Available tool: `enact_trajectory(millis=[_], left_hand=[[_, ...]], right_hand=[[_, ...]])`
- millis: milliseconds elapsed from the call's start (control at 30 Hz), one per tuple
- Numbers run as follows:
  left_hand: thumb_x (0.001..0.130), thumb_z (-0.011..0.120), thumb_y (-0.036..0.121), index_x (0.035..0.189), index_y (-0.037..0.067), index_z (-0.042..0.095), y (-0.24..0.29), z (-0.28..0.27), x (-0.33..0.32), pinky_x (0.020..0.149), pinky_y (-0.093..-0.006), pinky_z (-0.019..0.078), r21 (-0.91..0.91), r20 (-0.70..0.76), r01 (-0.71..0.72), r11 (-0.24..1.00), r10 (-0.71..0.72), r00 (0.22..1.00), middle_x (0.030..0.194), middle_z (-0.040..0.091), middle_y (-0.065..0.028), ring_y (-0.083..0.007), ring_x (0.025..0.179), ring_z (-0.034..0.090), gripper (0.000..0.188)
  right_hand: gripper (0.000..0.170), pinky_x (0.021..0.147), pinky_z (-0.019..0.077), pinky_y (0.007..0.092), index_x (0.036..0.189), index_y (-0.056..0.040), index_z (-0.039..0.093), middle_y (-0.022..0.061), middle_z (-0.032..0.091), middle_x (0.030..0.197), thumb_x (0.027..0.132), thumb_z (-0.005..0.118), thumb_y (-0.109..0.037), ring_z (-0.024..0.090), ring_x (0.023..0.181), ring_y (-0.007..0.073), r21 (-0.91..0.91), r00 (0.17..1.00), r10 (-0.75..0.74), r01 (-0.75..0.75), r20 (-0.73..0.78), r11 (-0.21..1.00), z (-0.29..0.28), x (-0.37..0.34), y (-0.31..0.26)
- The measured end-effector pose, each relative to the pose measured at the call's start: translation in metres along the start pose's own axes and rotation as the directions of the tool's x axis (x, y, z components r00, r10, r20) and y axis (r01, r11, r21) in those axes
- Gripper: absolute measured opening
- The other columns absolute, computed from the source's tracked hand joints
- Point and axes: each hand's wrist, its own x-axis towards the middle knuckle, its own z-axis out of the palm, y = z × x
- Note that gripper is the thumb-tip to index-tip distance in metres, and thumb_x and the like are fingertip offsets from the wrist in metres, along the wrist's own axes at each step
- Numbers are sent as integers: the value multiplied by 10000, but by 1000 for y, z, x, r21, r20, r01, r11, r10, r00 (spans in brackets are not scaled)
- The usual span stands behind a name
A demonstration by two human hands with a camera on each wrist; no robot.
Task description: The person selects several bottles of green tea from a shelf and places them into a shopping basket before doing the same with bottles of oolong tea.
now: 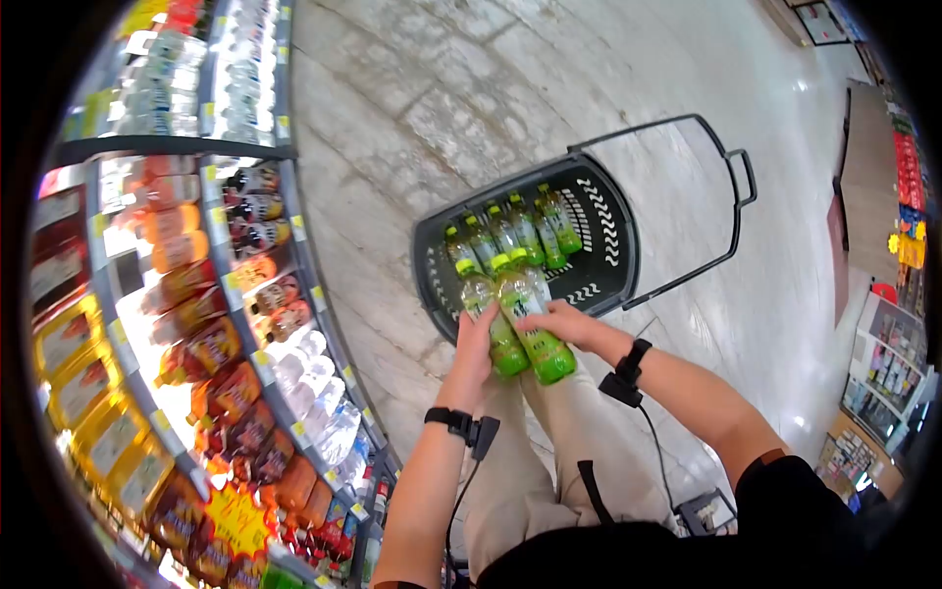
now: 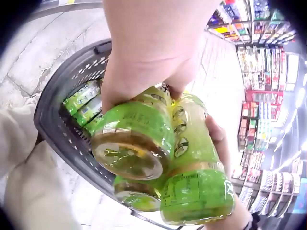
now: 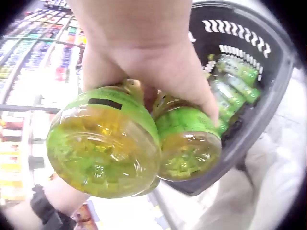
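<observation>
Head view: left hand (image 1: pixel 475 346), right hand (image 1: pixel 577 326), grip round green bottles (image 1: pixel 543 353); pale floor (image 1: pixel 373 187), stocked shelves (image 1: pixel 177 147).

Bottles (image 1: pixel 540 346) over near edge of basket (image 3: pixel 276 62): clear plastic, glossy, smooth. Basket: matt plastic. Trousers (image 1: pixel 608 452): matt cloth. Floor (image 1: pixel 392 59): partly glossy.

Bottles (image 1: pixel 505 234) are lying inside a basket (image 1: pixel 424 280) before the person's legs (image 1: pixel 613 442), held bottles (image 1: pixel 535 336) are hanging over its near edge between left hand (image 1: pixel 477 342) and right hand (image 1: pixel 577 326), its handle (image 1: pixel 750 179) is extending right, and shelves (image 1: pixel 177 147) are running along the left.
</observation>
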Motion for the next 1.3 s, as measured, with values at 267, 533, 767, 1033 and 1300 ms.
enact_trajectory(millis=[267, 533, 767, 1033, 1300], left_hand=[[842, 692, 241, 1383, 13, 283, -60, -47, 169, 959, -396, 425, 470, -251, -22, 882, 158, 955, 1261, 511, -202, -305, 1152, 525, 716], [936, 559, 179, 1476, 1, 163, -53, -79, 141, 1045, -354, 370, 652, 26, -81, 754, 85, 996, 1429, 422, -224, -309, 1263, 481, 693], [967, 563, 243, 1499, 76, 138, 26, -53, -69, 776, -280, 493, 231, -129, -78, 970, 110, 986, 1270, 565, -127, -194, 1003, 631, 702], [982, 531, 197, 1461, 69, 213, 86, -84, -334, 825, -302, 498, 259, -368, -459, 850, 526, 767, 1247, 569, -166, -231, 974, 651, 589], [948, 560, 61, 1395, 44, 348, 103, -136, -551, 879, -290, 489, 271, -475, -883, 383, 851, 224, 1253, 545, -146, -187, 980, 626, 495]], right_hand=[[770, 831, 518, 356, 1055, 78, 664, 247, 618, 1137, 645, 770, -565, 639, 950, 331, -327, 953, 1, -105, -303, 939, -29, 205, 69], [628, 809, 519, 403, 1149, -2, 639, 225, 689, 942, 770, 718, -497, 676, 913, 343, -660, 872, -473, 281, -128, 697, -6, 187, 53], [319, 690, 518, 374, 914, -66, 722, 148, 694, 805, 849, 660, -372, 671, 737, 287, -715, 919, -365, 354, 148, 603, 43, 30, -7], [333, 625, 488, 323, 846, -51, 715, 75, 666, 695, 888, 628, -370, 618, 645, 153, -666, 835, -405, 545, 373, 510, 97, -127, -78], [286, 669, 503, 303, 976, -38, 659, 64, 697, 866, 922, 566, -302, 660, 791, 158, -550, 834, -90, 436, 545, 712, 290, -256, -145]])
